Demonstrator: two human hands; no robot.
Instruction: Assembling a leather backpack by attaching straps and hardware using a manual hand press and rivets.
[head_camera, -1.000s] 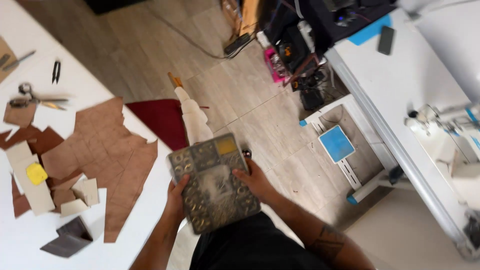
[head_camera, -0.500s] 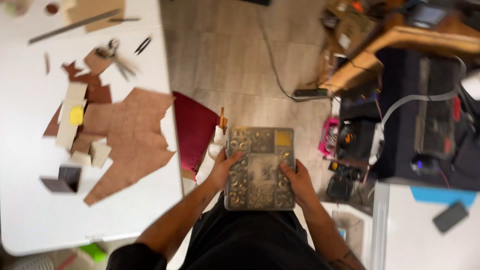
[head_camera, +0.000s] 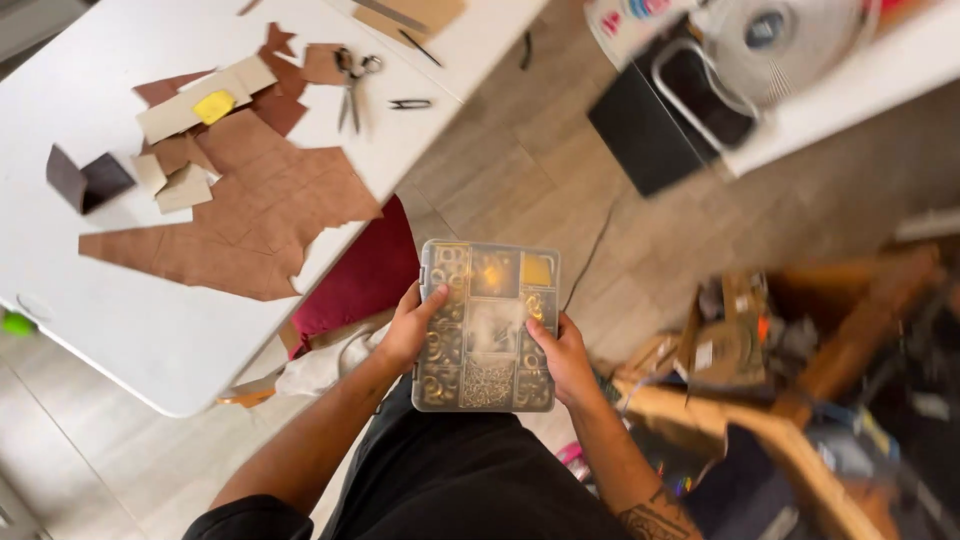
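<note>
White desk (head_camera: 130, 320) carrying brown leather pieces (head_camera: 250, 210), scissors (head_camera: 352, 85), yellow tab (head_camera: 213, 106), dark folded scrap (head_camera: 85, 178). Red cushion (head_camera: 365, 275) sitting beside desk. Fan (head_camera: 790, 40) standing upper right.

There is just one camera. It sits on the person's head and looks almost straight down. The two hands are close below it, near the middle of the picture: the left hand (head_camera: 408, 330) and the right hand (head_camera: 562, 358), with the clear plastic box of small metal rings (head_camera: 487, 325) between them. The person's lap in black clothes is right under the hands at the bottom edge. The white counter (head_camera: 150, 320) lies up and to the left of the left hand. The wooden floor (head_camera: 520, 170) shows beyond the hands, farther down. The right side is blurred.
</note>
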